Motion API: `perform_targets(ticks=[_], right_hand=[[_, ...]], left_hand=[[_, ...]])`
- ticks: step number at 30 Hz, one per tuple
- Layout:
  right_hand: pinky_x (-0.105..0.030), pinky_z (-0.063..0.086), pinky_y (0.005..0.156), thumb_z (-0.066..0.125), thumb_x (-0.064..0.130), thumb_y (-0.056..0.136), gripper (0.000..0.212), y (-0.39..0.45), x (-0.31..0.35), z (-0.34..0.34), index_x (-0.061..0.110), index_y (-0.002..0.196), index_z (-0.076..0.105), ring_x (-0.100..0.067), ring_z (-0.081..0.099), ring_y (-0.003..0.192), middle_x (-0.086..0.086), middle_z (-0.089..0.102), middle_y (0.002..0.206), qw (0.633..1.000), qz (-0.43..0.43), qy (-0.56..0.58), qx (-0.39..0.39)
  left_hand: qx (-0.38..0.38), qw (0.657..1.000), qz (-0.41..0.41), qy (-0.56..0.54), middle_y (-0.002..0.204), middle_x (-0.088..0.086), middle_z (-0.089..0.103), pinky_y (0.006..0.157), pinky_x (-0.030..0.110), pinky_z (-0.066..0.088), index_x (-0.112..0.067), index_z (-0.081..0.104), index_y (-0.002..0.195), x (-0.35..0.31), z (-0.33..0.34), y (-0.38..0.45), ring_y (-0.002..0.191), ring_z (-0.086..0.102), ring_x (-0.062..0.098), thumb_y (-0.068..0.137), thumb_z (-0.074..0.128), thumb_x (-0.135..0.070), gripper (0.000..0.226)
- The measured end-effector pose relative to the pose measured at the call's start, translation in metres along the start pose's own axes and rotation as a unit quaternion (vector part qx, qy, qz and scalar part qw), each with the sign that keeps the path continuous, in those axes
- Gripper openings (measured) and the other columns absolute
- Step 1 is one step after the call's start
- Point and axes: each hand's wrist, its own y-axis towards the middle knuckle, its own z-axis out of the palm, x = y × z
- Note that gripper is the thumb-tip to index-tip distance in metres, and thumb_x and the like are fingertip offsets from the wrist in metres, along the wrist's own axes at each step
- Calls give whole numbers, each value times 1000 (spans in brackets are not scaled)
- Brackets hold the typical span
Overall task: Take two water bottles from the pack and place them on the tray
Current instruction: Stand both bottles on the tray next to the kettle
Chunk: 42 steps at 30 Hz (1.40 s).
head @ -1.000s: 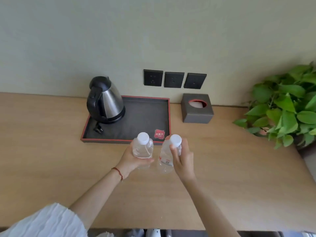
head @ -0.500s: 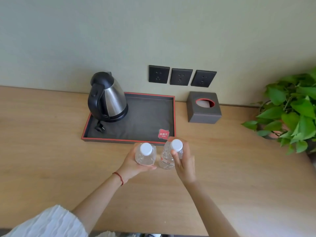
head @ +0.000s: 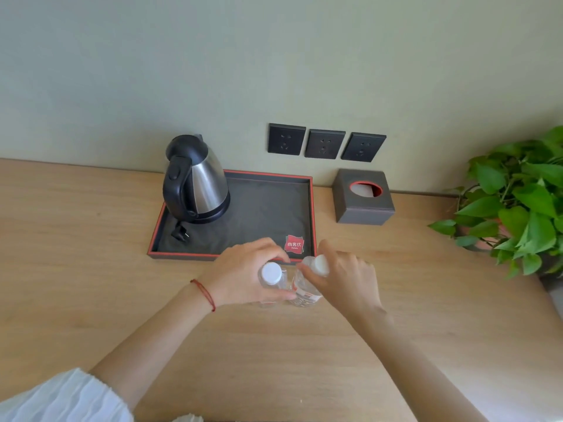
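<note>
My left hand (head: 243, 269) grips a clear water bottle with a white cap (head: 271, 274). A second clear bottle (head: 304, 290), white-capped with a red-and-white label, is held near its neck by my right hand (head: 344, 278). Both bottles stand upright side by side, just in front of the near right corner of the dark tray with a red rim (head: 268, 208). Whether their bases touch the wooden desk is hidden. The pack is out of sight.
A steel and black kettle (head: 195, 181) with its plug (head: 179, 233) fills the tray's left half; a red logo tag (head: 294, 243) marks the near right corner. A grey tissue box (head: 362, 196) and a leafy plant (head: 518, 202) stand to the right. Three wall sockets (head: 324, 144) sit behind.
Both hands have turned over the bottles, palms now down over the tops. The bottles stay side by side before the tray's near edge, lower toward the desk.
</note>
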Motion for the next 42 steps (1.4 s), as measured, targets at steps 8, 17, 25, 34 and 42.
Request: perform_targets(ticks=[8,17,25,34,42], right_hand=[[-33,40,56,65,34,81,28,33,-21,-27,9,88,56,-34,57,69,-11,61,69,982,51,157,93],[-46,53,67,64,28,84,23,144,-13,-45,8,89,56,-34,59,77,-17,67,85,977,-108,146,115],[-47,48,82,55,22,89,25,230,4,-16,6,107,50,-39,56,96,-24,58,107,973,-134,31,186],[-35,39,71,56,18,91,25,274,6,-3,7,113,53,-40,57,98,-24,55,114,969,-147,-47,193],[-35,41,76,60,13,88,24,280,-2,1,7,111,55,-40,56,101,-24,54,115,974,-139,-15,180]], left_hand=[[20,999,-36,34,94,-6,62,68,33,49,-24,59,91,5,11,4,78,61,21,70,65,-55,38],[38,998,-42,17,94,-6,61,63,27,41,-23,58,89,7,8,3,77,59,19,69,68,-51,36],[30,998,-56,-9,93,-5,60,66,29,45,-24,59,90,6,11,4,76,58,18,69,69,-47,33],[32,998,-49,-8,94,-7,60,65,29,47,-25,57,91,7,11,5,76,58,15,71,68,-49,33],[12,998,-58,-16,93,-8,60,63,26,44,-26,58,91,6,14,6,75,58,14,69,68,-50,35]])
